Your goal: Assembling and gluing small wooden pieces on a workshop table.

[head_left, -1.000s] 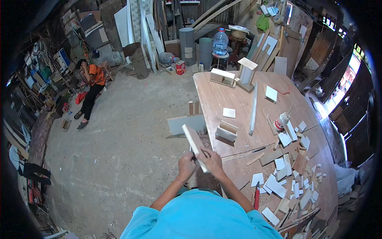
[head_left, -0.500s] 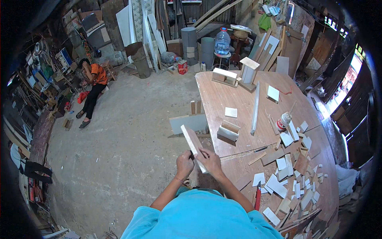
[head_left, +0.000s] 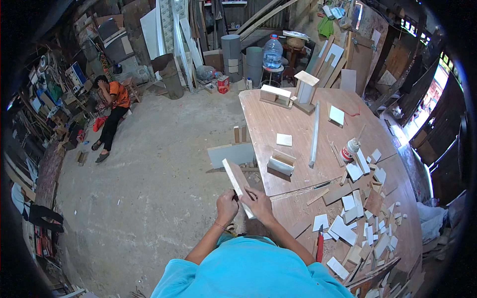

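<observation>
A pale wooden board [head_left: 237,180] is held tilted in front of me, its far end pointing up and left beyond the table's near-left edge. My right hand [head_left: 258,204] grips the board's lower part, thumb and fingers on its face. My left hand [head_left: 226,207] is closed in a fist against the board's left edge. Something small and dark shows at its fingers, too hidden to name. Nearest on the table is a small box-like wooden piece [head_left: 281,165]. A red-handled cutter [head_left: 320,244] lies by my right forearm.
The wooden table [head_left: 298,119] on the right bears a glue bottle [head_left: 350,149], a long metal strip [head_left: 314,136], small assembled wooden pieces and a heap of offcuts [head_left: 367,208]. A grey panel [head_left: 231,154] stands beside the table. Another person [head_left: 115,107] sits on the left.
The whole view has shifted slightly. Both hands and the board keep nearly the same place, with the left fist a touch lower along the board's edge.
</observation>
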The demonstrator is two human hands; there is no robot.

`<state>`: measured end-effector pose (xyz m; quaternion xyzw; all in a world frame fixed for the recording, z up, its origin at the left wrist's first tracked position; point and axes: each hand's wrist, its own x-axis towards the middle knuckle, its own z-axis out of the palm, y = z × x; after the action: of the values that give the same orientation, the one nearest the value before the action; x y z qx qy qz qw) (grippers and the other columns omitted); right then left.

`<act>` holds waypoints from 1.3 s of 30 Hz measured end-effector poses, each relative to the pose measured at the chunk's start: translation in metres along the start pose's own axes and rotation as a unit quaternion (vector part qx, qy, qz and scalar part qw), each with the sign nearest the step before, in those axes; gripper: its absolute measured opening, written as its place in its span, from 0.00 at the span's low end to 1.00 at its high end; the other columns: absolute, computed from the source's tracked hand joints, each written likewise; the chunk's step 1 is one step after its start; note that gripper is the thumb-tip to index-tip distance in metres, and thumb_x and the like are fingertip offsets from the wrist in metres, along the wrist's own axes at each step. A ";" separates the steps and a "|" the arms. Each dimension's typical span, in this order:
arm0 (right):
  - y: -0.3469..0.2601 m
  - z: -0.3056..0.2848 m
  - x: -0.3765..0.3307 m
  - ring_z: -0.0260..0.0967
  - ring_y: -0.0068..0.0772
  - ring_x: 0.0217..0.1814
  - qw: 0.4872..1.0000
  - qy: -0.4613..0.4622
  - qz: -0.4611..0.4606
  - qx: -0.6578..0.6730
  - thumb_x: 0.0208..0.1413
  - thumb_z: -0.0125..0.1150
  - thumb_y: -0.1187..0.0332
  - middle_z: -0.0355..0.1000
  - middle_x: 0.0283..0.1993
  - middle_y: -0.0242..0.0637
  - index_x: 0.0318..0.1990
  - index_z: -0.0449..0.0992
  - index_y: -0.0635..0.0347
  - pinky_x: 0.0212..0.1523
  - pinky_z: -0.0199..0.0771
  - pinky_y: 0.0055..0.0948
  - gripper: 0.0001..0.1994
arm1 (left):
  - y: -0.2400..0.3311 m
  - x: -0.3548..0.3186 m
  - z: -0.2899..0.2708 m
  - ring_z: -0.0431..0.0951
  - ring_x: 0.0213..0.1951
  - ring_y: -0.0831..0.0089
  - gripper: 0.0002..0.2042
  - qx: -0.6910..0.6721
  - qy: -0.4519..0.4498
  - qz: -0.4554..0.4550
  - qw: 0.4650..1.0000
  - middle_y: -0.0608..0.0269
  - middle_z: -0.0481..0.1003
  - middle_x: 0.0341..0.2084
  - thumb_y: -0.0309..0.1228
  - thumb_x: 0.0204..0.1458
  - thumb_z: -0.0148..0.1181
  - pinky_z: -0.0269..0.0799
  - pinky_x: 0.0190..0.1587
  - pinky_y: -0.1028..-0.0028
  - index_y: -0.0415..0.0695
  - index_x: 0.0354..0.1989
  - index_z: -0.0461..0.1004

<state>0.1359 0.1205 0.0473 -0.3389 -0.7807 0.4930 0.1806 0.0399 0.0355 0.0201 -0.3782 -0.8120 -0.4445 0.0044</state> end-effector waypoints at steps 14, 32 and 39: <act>0.000 0.000 0.003 0.70 0.35 0.38 1.000 0.009 -0.006 0.007 0.39 0.59 0.53 0.71 0.37 0.47 0.43 0.72 0.60 0.39 0.67 0.27 0.25 | -0.002 0.004 -0.003 0.72 0.28 0.52 0.07 0.011 -0.031 -0.032 0.999 0.48 0.71 0.23 0.20 0.37 0.47 0.66 0.29 0.62 0.38 0.25 0.71; 0.015 -0.003 0.031 0.68 0.43 0.44 0.998 0.010 0.054 0.042 0.39 0.56 0.48 0.70 0.41 0.47 0.44 0.71 0.59 0.43 0.66 0.31 0.27 | 0.008 -0.003 0.009 0.73 0.27 0.55 0.05 -0.050 -0.020 0.024 0.998 0.46 0.72 0.22 0.22 0.39 0.51 0.68 0.31 0.66 0.36 0.24 0.72; -0.001 0.004 0.009 0.70 0.31 0.35 1.000 0.022 -0.010 0.019 0.40 0.58 0.52 0.72 0.34 0.45 0.43 0.72 0.60 0.37 0.67 0.25 0.25 | -0.010 0.010 0.001 0.73 0.29 0.55 0.06 0.001 -0.054 -0.081 0.995 0.51 0.72 0.25 0.22 0.40 0.51 0.68 0.33 0.65 0.37 0.27 0.72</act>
<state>0.1272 0.1243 0.0459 -0.3382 -0.7705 0.4983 0.2089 0.0264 0.0391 0.0156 -0.3344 -0.8396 -0.4215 -0.0748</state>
